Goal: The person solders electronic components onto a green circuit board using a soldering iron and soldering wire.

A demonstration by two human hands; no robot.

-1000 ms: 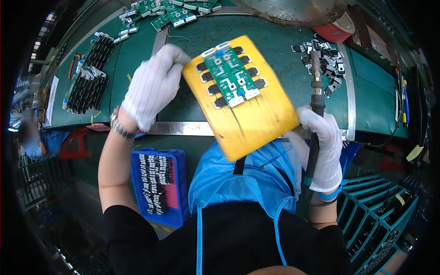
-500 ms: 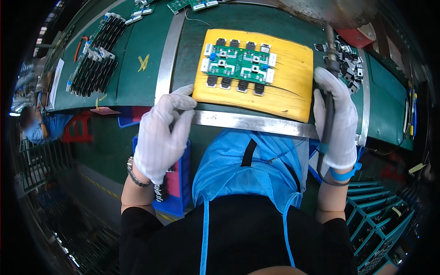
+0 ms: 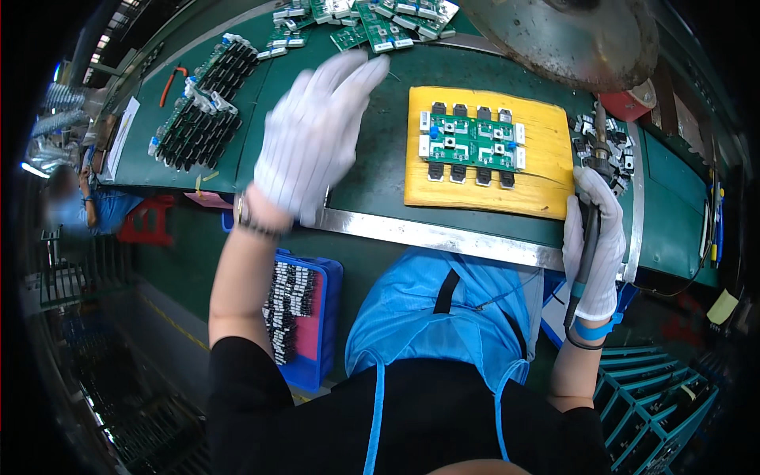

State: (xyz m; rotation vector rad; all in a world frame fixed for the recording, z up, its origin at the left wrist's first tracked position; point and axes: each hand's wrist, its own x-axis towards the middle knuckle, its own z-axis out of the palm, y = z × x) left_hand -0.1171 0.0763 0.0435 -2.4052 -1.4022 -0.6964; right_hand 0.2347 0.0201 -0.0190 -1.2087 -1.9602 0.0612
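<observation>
My left hand [image 3: 313,138], in a white glove, is raised over the bench with its fingers stretched forward, holding nothing. Beyond its fingertips lies a heap of green circuit boards [image 3: 384,30]. My right hand [image 3: 608,241], also gloved, grips a soldering iron [image 3: 587,249] by its dark handle, tip pointing away from me. That hand is at the right edge of a yellow board [image 3: 546,150]. A green circuit board [image 3: 473,142] with black flat components along two sides, white blocks at its ends and blue round parts lies on the yellow board.
Rows of boards with black components [image 3: 194,131] stand at the left. Loose black and silver parts [image 3: 621,150] lie at the right by a red round container [image 3: 629,103]. A metal hood [image 3: 570,39] overhangs the far right. A blue bin [image 3: 328,317] sits below the bench edge.
My left hand has left the yellow board's left edge and moved forward toward the heap of boards. My right hand still holds the soldering iron. The view has swung left.
</observation>
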